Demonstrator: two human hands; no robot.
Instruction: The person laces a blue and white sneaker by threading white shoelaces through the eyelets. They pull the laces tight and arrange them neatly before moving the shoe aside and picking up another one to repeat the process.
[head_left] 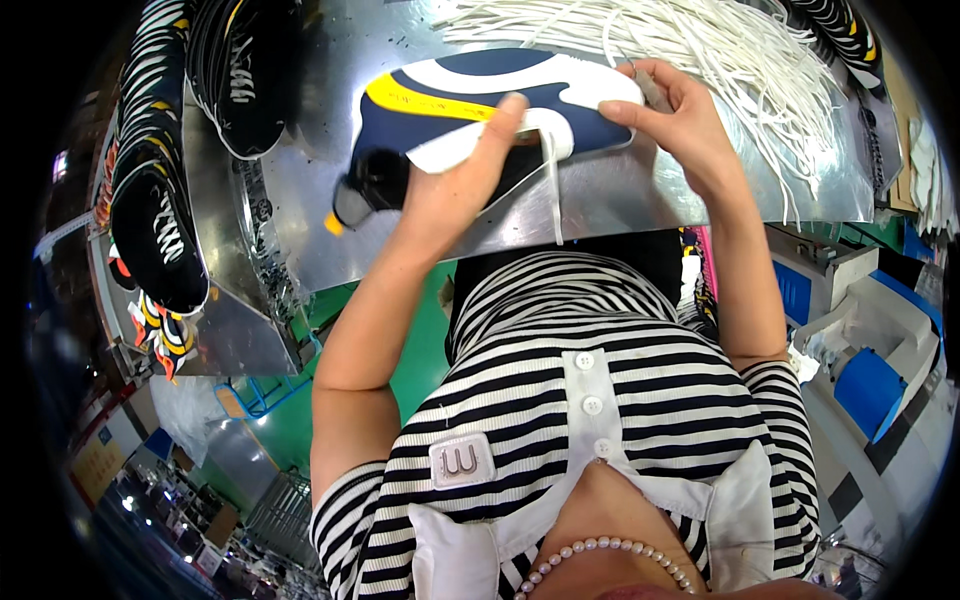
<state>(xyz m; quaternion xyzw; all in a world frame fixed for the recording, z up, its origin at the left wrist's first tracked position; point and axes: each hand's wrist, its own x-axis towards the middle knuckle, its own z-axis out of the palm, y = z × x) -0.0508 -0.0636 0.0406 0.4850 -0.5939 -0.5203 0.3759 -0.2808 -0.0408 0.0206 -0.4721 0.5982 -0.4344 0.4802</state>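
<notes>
A navy, white and yellow shoe upper (pixel 455 72) lies on its side just above the metal table, its toe end to the right. My left hand (pixel 460 190) is closed round its opening, thumb across the side by the yellow stripe. At the toe end, my right hand (pixel 695 125) has its thumb pressed on the navy surface and the index finger curled at the edge. A small grey metal piece (pixel 652 90) shows among those fingers; its kind is unclear. From the upper's opening a white shoelace (pixel 555 195) hangs down past the table's near edge.
A heap of white shoelaces (pixel 690 45) spreads over the table (pixel 410 245) at the back right. Stacked dark shoe uppers (pixel 160 230) line the left side, with another stack (pixel 240 90) beside them. A grey machine with blue parts (pixel 865 395) stands at the right.
</notes>
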